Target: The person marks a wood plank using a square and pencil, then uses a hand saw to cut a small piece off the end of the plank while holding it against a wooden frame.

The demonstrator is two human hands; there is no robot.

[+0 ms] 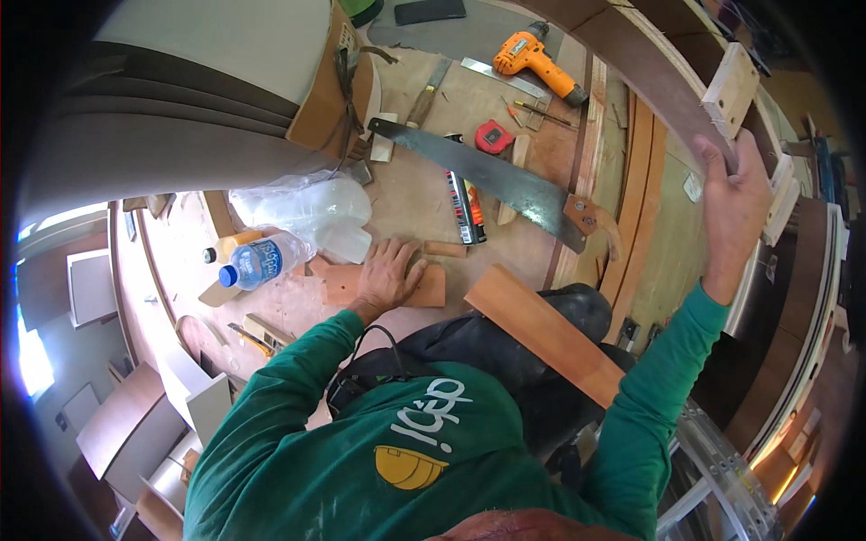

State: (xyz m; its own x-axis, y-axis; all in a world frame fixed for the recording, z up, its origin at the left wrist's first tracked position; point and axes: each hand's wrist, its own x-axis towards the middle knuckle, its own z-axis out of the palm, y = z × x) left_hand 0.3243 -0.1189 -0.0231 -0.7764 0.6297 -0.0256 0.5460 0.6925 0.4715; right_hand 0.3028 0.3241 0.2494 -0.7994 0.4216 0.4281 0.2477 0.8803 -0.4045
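At the centre of the frame, the person's left hand [390, 275] rests palm down on a flat, reddish-brown rectangular wooden board [435, 287], fingers slightly spread and gripping nothing. The board lies on a pale wooden work surface [397, 203]. At the upper right, the right hand [738, 203] is raised to the edge of a long brown panel with pale plywood edging [663, 77]; thumb and forefinger stand apart, the other fingers are partly hidden, so I cannot tell how firmly it holds.

A longer orange-brown wooden plank [546, 335] slants across the person's dark-trousered legs, right of centre. Above it lies a steel handsaw with a wooden handle [496, 185].

Several things carry print: a clear, blue-capped plastic bottle [266, 260], left of centre, has white lettering on its blue label; a black tube [466, 212], upper centre, has an orange-and-white label; an orange cordless drill [541, 65], top centre-right, bears a small mark. The green sweatshirt [433, 419], bottom centre, shows white lettering, upside down, and a yellow hard hat.
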